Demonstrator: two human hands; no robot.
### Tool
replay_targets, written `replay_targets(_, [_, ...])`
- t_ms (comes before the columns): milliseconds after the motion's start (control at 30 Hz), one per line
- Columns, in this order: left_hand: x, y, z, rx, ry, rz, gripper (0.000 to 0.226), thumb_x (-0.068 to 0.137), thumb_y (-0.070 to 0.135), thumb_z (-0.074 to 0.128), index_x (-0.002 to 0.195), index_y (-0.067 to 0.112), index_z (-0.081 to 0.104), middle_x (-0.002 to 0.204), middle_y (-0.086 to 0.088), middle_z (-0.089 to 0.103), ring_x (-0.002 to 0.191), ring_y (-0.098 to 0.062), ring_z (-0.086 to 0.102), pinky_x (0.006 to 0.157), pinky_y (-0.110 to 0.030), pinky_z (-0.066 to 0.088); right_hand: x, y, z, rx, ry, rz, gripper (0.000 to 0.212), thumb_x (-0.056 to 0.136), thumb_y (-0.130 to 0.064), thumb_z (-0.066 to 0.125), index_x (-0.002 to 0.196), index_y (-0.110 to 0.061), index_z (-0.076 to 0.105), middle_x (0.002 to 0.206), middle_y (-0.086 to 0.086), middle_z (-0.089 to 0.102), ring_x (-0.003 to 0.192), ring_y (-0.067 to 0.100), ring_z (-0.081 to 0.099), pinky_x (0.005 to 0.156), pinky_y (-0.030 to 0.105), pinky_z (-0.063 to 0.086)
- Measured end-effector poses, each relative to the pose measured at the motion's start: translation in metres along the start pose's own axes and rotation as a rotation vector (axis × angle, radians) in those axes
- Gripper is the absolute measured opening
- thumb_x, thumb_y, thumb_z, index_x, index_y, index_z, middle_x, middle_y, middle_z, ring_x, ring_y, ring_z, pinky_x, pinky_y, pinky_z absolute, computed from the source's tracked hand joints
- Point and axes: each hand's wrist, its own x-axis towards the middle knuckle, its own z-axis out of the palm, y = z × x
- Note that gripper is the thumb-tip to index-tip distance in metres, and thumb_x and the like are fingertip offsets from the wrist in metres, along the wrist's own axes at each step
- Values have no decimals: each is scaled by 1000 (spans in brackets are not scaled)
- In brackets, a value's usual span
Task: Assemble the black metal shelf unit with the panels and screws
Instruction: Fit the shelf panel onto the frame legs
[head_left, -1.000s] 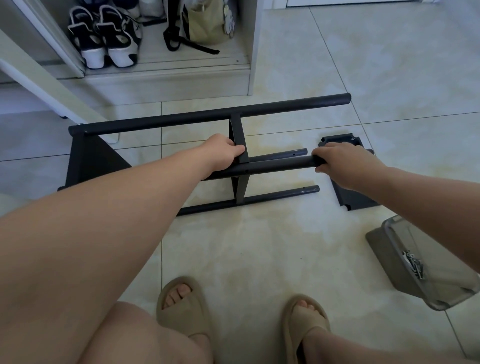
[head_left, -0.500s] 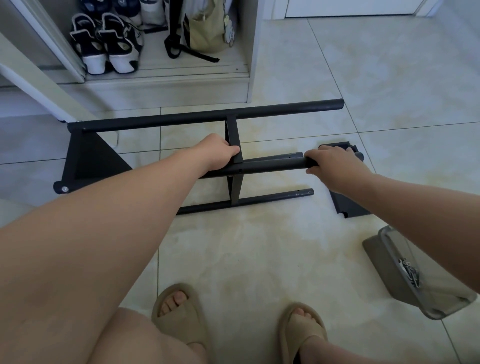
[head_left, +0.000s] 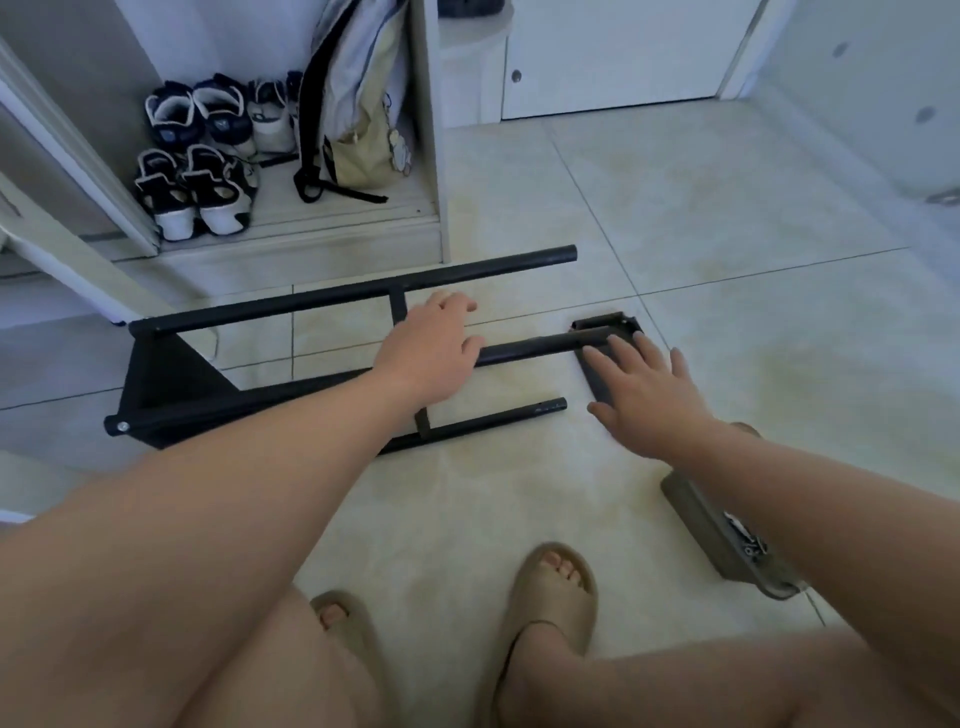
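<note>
Black metal shelf frame (head_left: 332, 299) is lying flat on the pale tile floor (head_left: 727, 260), seen from the head cam looking down. My left hand (head_left: 431, 353) is over the middle of it, right where the short crossbar (head_left: 399, 306) meets the centre tube (head_left: 530, 347). Its fingers are loose and spread, not wrapped around anything. The tube sticks out from under the thumb side of that hand and runs toward my right hand (head_left: 644, 400). Honestly can't tell if the left palm is resting on the frame or just above it.

The right hand is flat too, fingers straight and fanned, gripping nothing. Under its fingertips is a small black panel piece (head_left: 605, 322) on the floor, at the end of that centre tube. The lower tube (head_left: 498, 418) ends just left of the right thumb. Far out past my left forearm is the frame's solid triangular end plate (head_left: 166, 379), with a screw head (head_left: 123, 426) showing at its corner.

Under my right forearm sits a grey tray (head_left: 696, 514) with some loose screws (head_left: 750, 540) in it. Below both hands you can see my feet in tan slides (head_left: 550, 587). Beyond the left hand there's an open cabinet with sneakers (head_left: 192, 192) and a backpack (head_left: 358, 104).
</note>
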Motion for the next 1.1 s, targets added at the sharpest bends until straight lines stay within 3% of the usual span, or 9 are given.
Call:
replay_targets(167, [-17,68,33,-41,-191,67,47,101,36,49,144,21,37,145,-2,47,126,-25,52,102,-45,46,-25,51,19,67,-102,88,72,104,-53,39,161,-34,-1,170,1,4,156,30,-2,123,54,12])
replay_targets(300, [-21,101,73,-84,-297,83,48,100,36,50,144,23,36,141,-2,50,121,-23,54,100,-40,46,-28,87,37,140,-175,215,72,103,-51,43,161,-32,5,165,2,19,153,30,9,120,54,22])
replay_targets(400, [-12,108,104,21,-412,185,47,100,39,48,144,25,35,143,1,49,121,-23,55,98,-43,48,-28,106,64,205,-263,295,70,100,-47,42,160,-32,8,162,2,26,150,29,18,117,52,27])
replay_targets(600, [31,124,160,74,-526,321,40,100,40,46,138,26,40,134,1,54,116,-25,57,90,-43,50,-18,151,110,236,-387,371,71,99,-51,43,160,-37,8,166,-2,20,153,25,14,117,50,27])
replay_targets(767, [57,144,228,-140,-662,197,50,101,34,47,148,23,31,143,-4,50,124,-26,53,102,-46,45,-20,180,149,237,-413,429,64,105,-47,42,160,-34,13,163,3,28,147,31,30,113,48,35])
replay_targets(900, [63,170,271,-390,-748,140,61,103,26,48,157,25,20,159,-5,34,139,-26,41,110,-36,35,-24,196,183,323,-417,509,62,106,-34,44,162,-29,17,160,12,33,143,35,37,115,45,36])
replay_targets(1000, [57,184,297,-575,-812,29,56,101,23,51,153,24,30,149,-7,47,120,-27,55,97,-32,45,-24,202,203,415,-399,581,61,105,-22,43,161,-27,21,158,16,35,140,37,41,112,40,38])
replay_targets(1100, [51,185,310,-624,-731,-167,51,101,30,52,148,22,35,132,-7,58,107,-28,61,87,-35,50,-26,204,221,466,-435,624,60,105,-18,41,161,-28,21,159,15,37,136,37,45,103,36,42])
